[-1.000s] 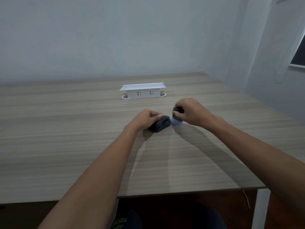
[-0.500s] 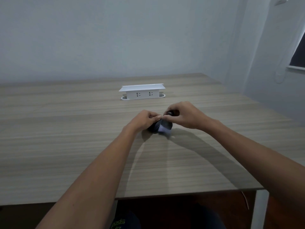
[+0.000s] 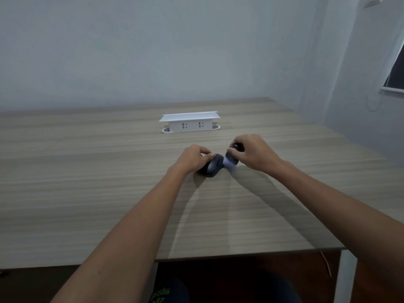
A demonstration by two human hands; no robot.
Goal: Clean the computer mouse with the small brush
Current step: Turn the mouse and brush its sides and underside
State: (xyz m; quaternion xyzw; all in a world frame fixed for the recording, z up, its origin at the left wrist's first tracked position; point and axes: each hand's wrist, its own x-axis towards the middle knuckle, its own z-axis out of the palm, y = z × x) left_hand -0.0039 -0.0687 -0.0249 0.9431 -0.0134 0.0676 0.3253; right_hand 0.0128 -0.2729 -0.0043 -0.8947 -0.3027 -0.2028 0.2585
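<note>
A dark computer mouse (image 3: pixel 213 168) lies on the wooden table (image 3: pixel 87 182), a little beyond its middle. My left hand (image 3: pixel 194 159) grips the mouse from its left side and covers its far end. My right hand (image 3: pixel 254 153) holds a small brush (image 3: pixel 231 161) with a black handle and pale bristles. The bristles touch the mouse's right side and look blurred. Most of the brush handle is hidden inside my right fist.
A white power socket block (image 3: pixel 189 123) stands on the table behind the hands. The table's near edge (image 3: pixel 240 254) runs across the lower frame, with a white leg (image 3: pixel 345 278) at the right. A wall stands behind and a window (image 3: pixel 396 71) at right.
The brush swept left over the mouse half a second ago and has come back to the mouse's right side. My left hand stays on the mouse.
</note>
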